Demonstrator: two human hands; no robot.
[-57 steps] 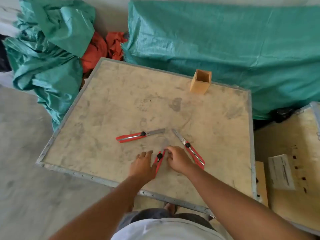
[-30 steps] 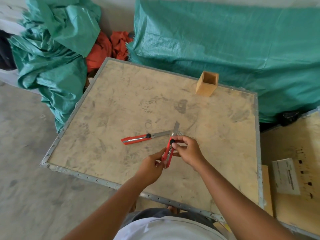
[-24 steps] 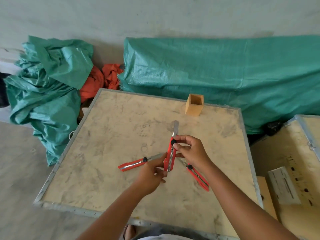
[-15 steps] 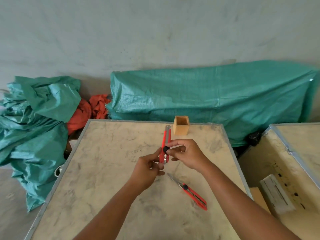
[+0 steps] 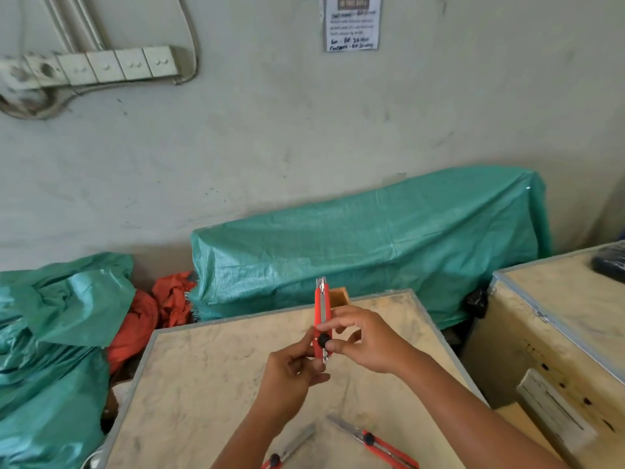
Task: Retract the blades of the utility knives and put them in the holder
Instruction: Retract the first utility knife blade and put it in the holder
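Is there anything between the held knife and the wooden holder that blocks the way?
Nothing visible. The knife, held upright by both hands, stands in front of the holder, and the table around the holder is bare.

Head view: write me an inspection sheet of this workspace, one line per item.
Surface: wooden table with metal edging, stained, mostly bare.
Job's things: held knife upright, only a short blade tip showing; two knives on the table, left one and right one, blades out; wooden holder at the far edge, contents not visible.
Clutter: nothing seen on the table.
Grippers: left hand grips the knife's lower end; right hand has its thumb on the black slider.
Cables: power strip and cords on the wall.
Surroundings: green tarps, orange cloth, wooden crate to the right, wall notice.
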